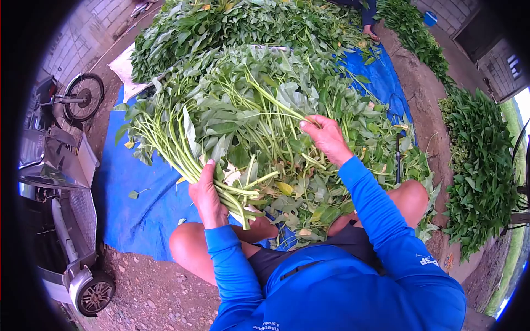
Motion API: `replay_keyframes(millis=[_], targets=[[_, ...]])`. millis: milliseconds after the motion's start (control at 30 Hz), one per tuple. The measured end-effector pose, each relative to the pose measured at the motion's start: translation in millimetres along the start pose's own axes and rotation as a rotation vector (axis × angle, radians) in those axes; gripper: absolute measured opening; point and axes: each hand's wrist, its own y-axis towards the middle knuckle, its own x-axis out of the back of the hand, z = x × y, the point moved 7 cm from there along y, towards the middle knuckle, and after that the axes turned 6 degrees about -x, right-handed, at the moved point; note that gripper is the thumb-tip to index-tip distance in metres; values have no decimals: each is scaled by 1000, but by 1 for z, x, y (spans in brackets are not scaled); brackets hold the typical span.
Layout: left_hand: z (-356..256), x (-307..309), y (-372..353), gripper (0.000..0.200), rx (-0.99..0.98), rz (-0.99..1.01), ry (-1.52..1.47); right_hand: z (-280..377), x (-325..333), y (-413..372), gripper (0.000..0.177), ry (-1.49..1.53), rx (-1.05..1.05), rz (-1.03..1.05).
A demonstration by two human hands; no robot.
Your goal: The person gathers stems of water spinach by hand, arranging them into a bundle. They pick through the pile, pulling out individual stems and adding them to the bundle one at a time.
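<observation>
My left hand (210, 196) is closed round a bundle of long green stems with leaves (171, 149), which looks like water spinach. The cut ends stick out past my palm towards my lap, and the leafy ends point up and left. A single stem (270, 98) is pinched between the thumb and fingers of my right hand (329, 140), its leafy end reaching up and left over the heap. Under and beyond both hands lies a big loose heap of the same greens (237, 116), with some yellowed leaves (284, 188) near my legs.
A blue tarp (143, 215) lies under the heap. More greens (248, 27) are piled behind, and rows of them (477, 160) lie at right. A motorcycle wheel (84, 98) and a silver vehicle part (72, 220) stand at left. Another person's foot (371, 33) shows at the top.
</observation>
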Motion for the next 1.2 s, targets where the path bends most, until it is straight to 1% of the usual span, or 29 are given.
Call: replay_keyframes(millis=[67, 100, 200, 233, 267, 333, 400, 433, 467, 500, 533, 600, 633, 667, 733, 767, 867, 900, 933, 967, 1000, 1067, 1133, 1167, 1200], targets=[[18, 11, 10, 29, 35, 48, 28, -5, 10, 1, 47, 50, -133, -31], [21, 9, 8, 28, 49, 50, 36, -4, 11, -1, 46, 113, -145, -78], [22, -3, 0, 24, 23, 56, -11, 0, 11, -15, 39, 328, -219, -15], [23, -4, -2, 25, 39, 74, 26, 5, 9, -21, 34, 380, -175, -24], [25, -6, -3, 28, 6, 98, 21, 6, 9, -24, 34, 398, -149, -38], [34, -5, -4, 36, 33, 96, 66, 4, 13, -26, 34, 431, -96, -68], [56, 1, 6, 39, 26, 102, 97, 10, 20, -33, 31, 419, 1, -112], [49, -10, -4, 37, 20, 99, 94, 19, 21, -40, 29, 417, 51, -152], [56, -16, -3, 36, -53, 105, 7, 25, 23, -45, 28, 415, 98, -193], [65, -19, -1, 37, 11, 133, 39, 24, 25, -47, 26, 395, 81, -202], [73, -17, -1, 39, 78, 156, 75, 28, 29, -48, 27, 366, 137, -224], [81, -20, -10, 36, 145, 165, 85, 32, 25, -52, 30, 314, 234, -243], [81, -21, -11, 35, 122, 143, 145, 35, 19, -54, 30, 275, 268, -256], [88, -20, -7, 36, 47, 117, 155, 38, 14, -56, 30, 236, 302, -271], [99, -21, -7, 35, 56, 108, 184, 45, 4, -63, 27, 78, 415, -336], [104, -21, -6, 34, 57, 109, 217, 46, -3, -65, 26, -70, 426, -352], [115, -24, -10, 35, 146, 150, 152, 42, -42, -76, 26, -208, 536, -293], [119, -26, -11, 39, 133, 175, 122, 19, -59, -69, 26, -154, 360, -131], [125, -29, -13, 41, 186, 194, 21, -3, -77, -67, 25, -99, 183, 30], [129, -30, -15, 43, 236, 212, -81, -25, -87, -67, 25, -126, 0, 80], [131, -31, -17, 44, 283, 228, -184, -31, -89, -73, 27, -176, -90, 104], [139, -29, -19, 46, 440, 277, -232, -52, -93, -70, 29, -127, -217, 175], [151, -27, -22, 45, 604, 332, -266, -72, -98, -70, 29, -149, -290, 216], [166, -23, -18, 47, 644, 344, -278, -80, -99, -69, 29, -158, -320, 232], [169, -18, -10, 48, 494, 282, -242, -82, -102, -71, 30, -167, -331, 243]])
